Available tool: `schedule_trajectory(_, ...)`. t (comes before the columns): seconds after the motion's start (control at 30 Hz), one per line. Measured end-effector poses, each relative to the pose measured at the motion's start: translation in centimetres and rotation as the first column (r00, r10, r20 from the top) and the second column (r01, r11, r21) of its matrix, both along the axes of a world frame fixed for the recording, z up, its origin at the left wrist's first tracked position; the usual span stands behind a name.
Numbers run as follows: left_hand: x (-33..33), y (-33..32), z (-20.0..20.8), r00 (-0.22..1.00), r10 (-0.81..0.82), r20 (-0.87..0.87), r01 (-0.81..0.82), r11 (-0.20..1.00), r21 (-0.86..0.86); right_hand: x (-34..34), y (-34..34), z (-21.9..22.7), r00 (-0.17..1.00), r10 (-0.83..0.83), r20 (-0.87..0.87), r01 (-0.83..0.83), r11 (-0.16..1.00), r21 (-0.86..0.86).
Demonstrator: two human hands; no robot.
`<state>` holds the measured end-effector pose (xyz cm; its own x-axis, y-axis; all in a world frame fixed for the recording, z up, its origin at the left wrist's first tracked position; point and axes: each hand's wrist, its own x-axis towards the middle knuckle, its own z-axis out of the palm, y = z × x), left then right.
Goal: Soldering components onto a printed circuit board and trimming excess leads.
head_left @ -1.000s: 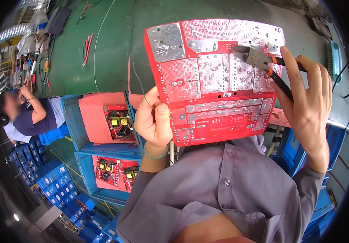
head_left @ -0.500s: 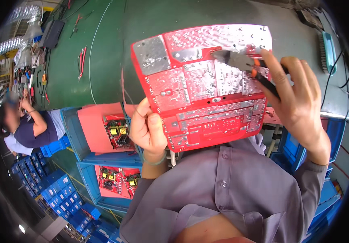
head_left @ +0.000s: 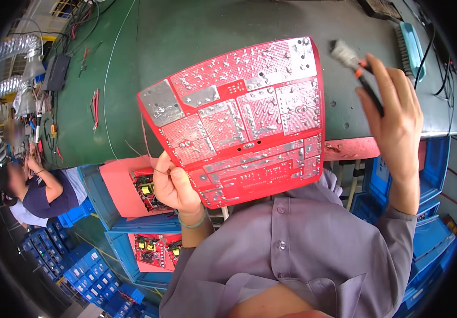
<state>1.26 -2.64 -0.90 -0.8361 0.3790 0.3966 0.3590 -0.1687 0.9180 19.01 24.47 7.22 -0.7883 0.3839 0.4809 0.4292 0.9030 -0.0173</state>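
A large red circuit board, its soldered side facing up, is tilted in front of my chest. My left hand pinches its lower left edge between thumb and fingers. To the right of the board, my right hand is closed round the black and orange handles of a pair of side cutters. The metal jaws point up and left, apart from the board. Solder joints and pin ends dot the board's silvery patches. Whatever is mounted on its underside is hidden.
A green bench top carries red wires at left and a teal brush at far right. Blue crates with populated boards stand at lower left. A co-worker sits at far left; more blue bins stand at right.
The side cutters have come off the board's surface and moved right, clear of its edge. The board, with my left hand on it, has shifted left and turned a little counter-clockwise.
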Motion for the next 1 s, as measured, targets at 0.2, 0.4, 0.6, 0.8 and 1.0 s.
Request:
schedule_trajectory(0.2,-0.1,-0.2,-0.2,1.000,0.019,-0.005,-0.019,1.000,-0.011,1.7,1.0,-0.7,0.999,-0.013,0.036,0.014,0.999,-0.037)
schedule_trajectory(0.4,-0.3,-0.6,-0.8,1.000,0.018,-0.025,-0.017,1.000,0.022,1.5,0.3,-0.3,0.997,0.056,0.053,-0.051,0.994,-0.095)
schedule_trajectory(0.6,-0.4,-0.9,-0.7,1.000,0.003,-0.028,-0.004,1.000,-0.019,1.3,0.1,0.3,0.984,0.111,0.139,-0.090,0.985,-0.149)
schedule_trajectory(0.8,-0.4,-0.5,-0.6,1.000,0.009,-0.026,-0.009,1.000,0.019,1.4,0.2,-0.1,0.991,0.118,0.066,-0.083,0.919,-0.386)
schedule_trajectory(1.0,-0.5,0.1,0.0,1.000,-0.001,-0.009,0.001,1.000,-0.005,1.7,0.2,-0.6,0.992,0.121,0.020,-0.113,0.962,-0.247)
